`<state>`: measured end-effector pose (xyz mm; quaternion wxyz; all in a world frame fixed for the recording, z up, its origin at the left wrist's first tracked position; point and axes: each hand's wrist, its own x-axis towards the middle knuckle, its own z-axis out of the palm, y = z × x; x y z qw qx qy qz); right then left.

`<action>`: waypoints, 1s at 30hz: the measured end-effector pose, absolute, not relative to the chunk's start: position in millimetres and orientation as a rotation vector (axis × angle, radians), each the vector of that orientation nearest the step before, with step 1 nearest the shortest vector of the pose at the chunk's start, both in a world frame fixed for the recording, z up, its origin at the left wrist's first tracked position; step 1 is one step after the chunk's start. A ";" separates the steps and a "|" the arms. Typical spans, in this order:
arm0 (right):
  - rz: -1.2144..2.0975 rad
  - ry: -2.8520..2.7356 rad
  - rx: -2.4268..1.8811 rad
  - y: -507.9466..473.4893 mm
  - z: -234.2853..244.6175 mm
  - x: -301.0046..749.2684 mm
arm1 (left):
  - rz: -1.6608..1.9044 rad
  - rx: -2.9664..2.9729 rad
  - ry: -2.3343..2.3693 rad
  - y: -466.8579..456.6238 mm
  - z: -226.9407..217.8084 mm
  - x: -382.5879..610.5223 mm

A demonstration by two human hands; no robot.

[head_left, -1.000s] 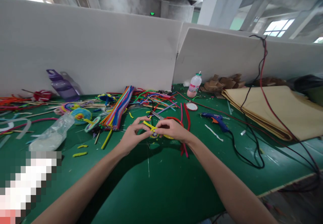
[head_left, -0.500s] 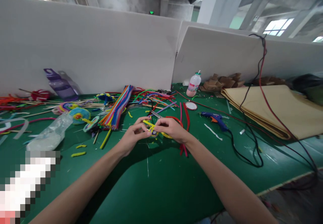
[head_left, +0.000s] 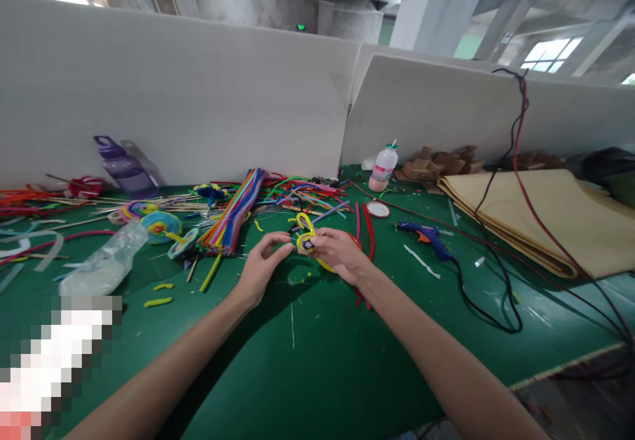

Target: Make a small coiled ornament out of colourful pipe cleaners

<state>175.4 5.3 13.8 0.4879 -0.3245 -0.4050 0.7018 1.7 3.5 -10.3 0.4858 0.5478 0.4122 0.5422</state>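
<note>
Over the green table [head_left: 307, 360] both my hands meet at a small coil of yellow and purple pipe cleaner [head_left: 304, 236]. My right hand [head_left: 338, 252] pinches the coil, with a yellow loop standing up from it. My left hand [head_left: 262, 265] is beside it, thumb and fingers curled close to the coil's left side; whether they grip it is unclear. A bundle of coloured pipe cleaners [head_left: 233, 215] lies just behind my left hand. Red pipe cleaners [head_left: 368, 228] lie under and behind my right hand.
A blue glue gun [head_left: 425, 236] with a black cord lies to the right. Tan sheets [head_left: 550, 215], a small bottle [head_left: 383, 166], a purple bottle [head_left: 124, 170], a plastic bag [head_left: 102, 264] and finished spiral pieces [head_left: 159, 223] lie about. White partitions stand behind.
The yellow strand has been bent up into a loop on the coil. My hands lifted slightly, and my left fingers have loosened from the piece.
</note>
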 end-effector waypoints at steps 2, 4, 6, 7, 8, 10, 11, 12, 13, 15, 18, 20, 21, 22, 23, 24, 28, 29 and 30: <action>1.745 -0.967 -0.781 4.6 12.4 173.3 | 1.205 1.292 0.941 2.7 -11.9 1.5; 1.749 -0.987 -0.798 4.2 11.0 171.9 | 1.154 1.263 0.893 1.5 -11.5 0.8; 1.737 -1.013 -0.821 4.2 9.7 171.3 | 1.155 1.255 0.870 0.7 -10.2 0.4; 1.736 -1.022 -0.827 4.2 9.2 171.3 | 1.162 1.256 0.865 0.5 -9.6 0.3; 1.742 -1.030 -0.828 4.2 8.9 171.3 | 1.166 1.261 0.862 0.4 -9.0 0.3; 1.765 -1.047 -0.815 4.3 8.2 171.3 | 1.181 1.269 0.857 0.3 -8.2 0.4; 1.776 -1.054 -0.803 4.2 7.8 171.3 | 1.188 1.268 0.857 0.3 -8.0 0.4; 1.785 -1.062 -0.790 4.2 7.4 171.2 | 1.188 1.261 0.859 0.2 -7.7 0.4; 1.789 -1.068 -0.778 4.1 7.0 171.1 | 1.184 1.250 0.862 0.0 -7.4 0.4; 1.785 -1.084 -0.761 4.0 6.3 171.0 | 1.164 1.224 0.868 -0.4 -6.5 0.3; 1.762 -1.111 -0.773 3.7 6.2 171.2 | 1.135 1.203 0.869 -0.9 -4.2 0.0; 1.733 -1.117 -0.798 3.3 6.6 171.1 | 1.125 1.205 0.865 -0.9 -2.6 -0.4; 1.722 -1.111 -0.807 3.1 6.9 171.0 | 1.122 1.211 0.864 -0.8 -2.0 -0.6; 1.717 -1.099 -0.811 2.8 7.0 170.8 | 1.117 1.220 0.866 -0.6 -1.5 -0.9; 1.719 -1.086 -0.811 2.5 7.1 170.6 | 1.112 1.231 0.870 -0.5 -1.3 -1.1; 1.727 -1.074 -0.811 2.3 7.0 170.6 | 1.103 1.241 0.876 -0.3 -1.3 -1.3; 1.770 -1.078 -0.824 2.9 6.2 172.7 | 1.072 1.254 0.906 -0.5 -1.9 -1.1; 1.787 -1.082 -0.827 3.3 6.4 174.1 | 1.072 1.250 0.907 -0.8 -1.9 -0.8; 1.808 -1.085 -0.829 3.9 6.8 175.6 | 1.075 1.244 0.906 -1.2 -1.7 -0.5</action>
